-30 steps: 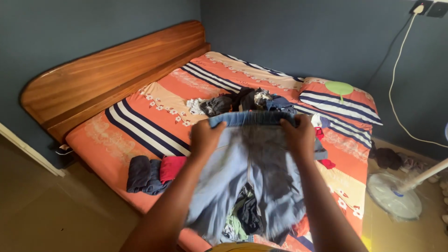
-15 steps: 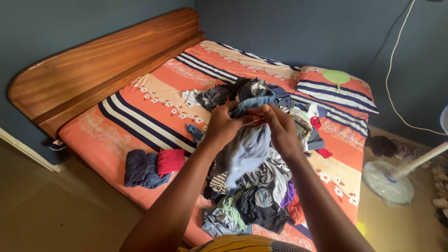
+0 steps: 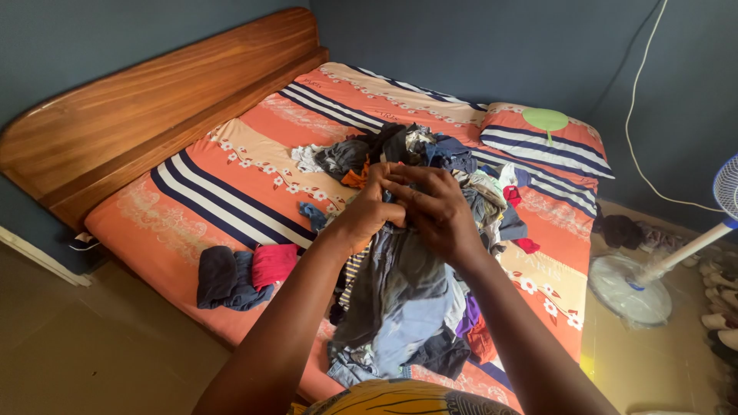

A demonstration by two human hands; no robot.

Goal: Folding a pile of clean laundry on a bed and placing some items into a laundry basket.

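together, left hand (image 3: 367, 209) and right hand (image 3: 432, 207) clamped on hanging jeans (image 3: 400, 296), over clothes pile (image 3: 461, 173), striped bed (image 3: 254, 177)

Pale blue denim garment (image 3: 407, 296) hanging greyish in shade; bed sheet (image 3: 254, 173) showing orange with navy-white stripes and small white flowers; pillow (image 3: 542, 146) matching, carrying green round patch; folded clothes (image 3: 234, 273) lying navy, dark blue, red; headboard (image 3: 146, 107) glowing reddish-brown wood; wall (image 3: 477, 42) staying dark grey-blue; fan (image 3: 642, 288) standing white

Wooden headboard (image 3: 146, 115), striped pillow (image 3: 542, 142), folded clothes (image 3: 234, 275), white standing fan (image 3: 638, 288), white cable (image 3: 638, 100)
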